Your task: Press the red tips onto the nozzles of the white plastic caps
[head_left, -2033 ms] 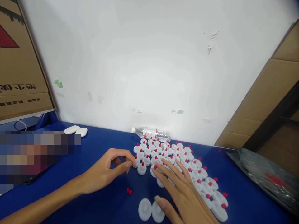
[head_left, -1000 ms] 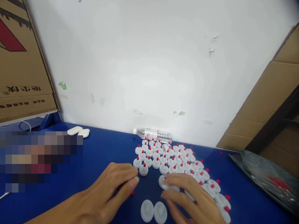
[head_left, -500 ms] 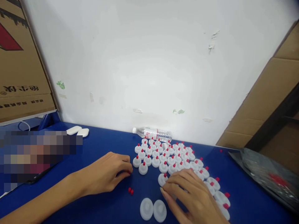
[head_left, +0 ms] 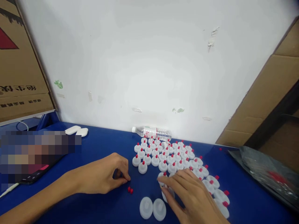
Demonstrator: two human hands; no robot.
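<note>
My left hand [head_left: 109,174] is pinched, thumb and forefinger together, just above two small red caps [head_left: 130,190] on the blue table. A red cap showed at these fingertips a moment ago; the fingers now hide it. My right hand [head_left: 191,196] has thumb and forefinger around the stubby nozzle of a translucent white round lid [head_left: 168,195], partly covered by the hand. Two bare white lids [head_left: 153,209] lie in front, without red caps. Beyond and beside my right hand stand many similar lids with red-tipped nozzles [head_left: 155,160].
A clear plastic bottle [head_left: 154,133] lies along the white wall. Two white oval objects [head_left: 77,130] and a dark device [head_left: 35,175], partly blurred, are at left. Cardboard [head_left: 259,93] leans at right, near a grey plastic bag [head_left: 263,174]. One red cap [head_left: 220,149] lies far right.
My left fingertips have come down and closer together, and the red cap in them has gone out of sight. My right fingers have shifted, bringing the held lid into view.
</note>
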